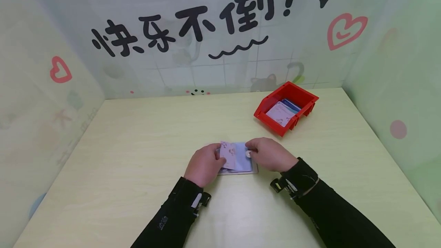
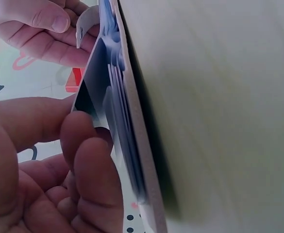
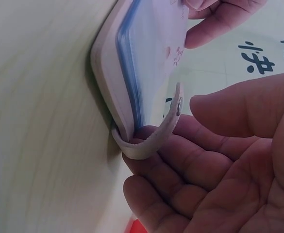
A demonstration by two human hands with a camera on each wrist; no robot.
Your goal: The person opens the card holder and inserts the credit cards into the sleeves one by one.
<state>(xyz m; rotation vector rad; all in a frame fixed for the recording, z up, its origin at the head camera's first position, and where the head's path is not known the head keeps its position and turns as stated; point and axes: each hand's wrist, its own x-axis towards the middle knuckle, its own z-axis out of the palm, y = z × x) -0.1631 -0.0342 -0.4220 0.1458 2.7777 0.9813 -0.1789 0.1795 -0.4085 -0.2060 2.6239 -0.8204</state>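
Note:
A small pale pink card holder (image 1: 254, 170) lies on the table in front of me, with bluish clear sleeves (image 1: 244, 157) inside its cover. At its left side my left hand (image 1: 204, 163) pinches the thin pink cover flap (image 1: 228, 155), patterned with small prints, and lifts it off the sleeves. My right hand (image 1: 272, 154) is at the right edge. Its fingers curl behind the white closing strap (image 3: 149, 145), which has a metal snap (image 3: 179, 107). In the right wrist view the thumb stands close to the snap, slightly apart from it.
Behind the card holder, to the right, a red plastic bin (image 1: 275, 127) holds a pink printed card (image 1: 280, 114) and dark blue card-like items (image 1: 291, 105). Printed fabric walls (image 1: 206, 75) enclose the light wooden table (image 1: 138, 144) at the back and both sides.

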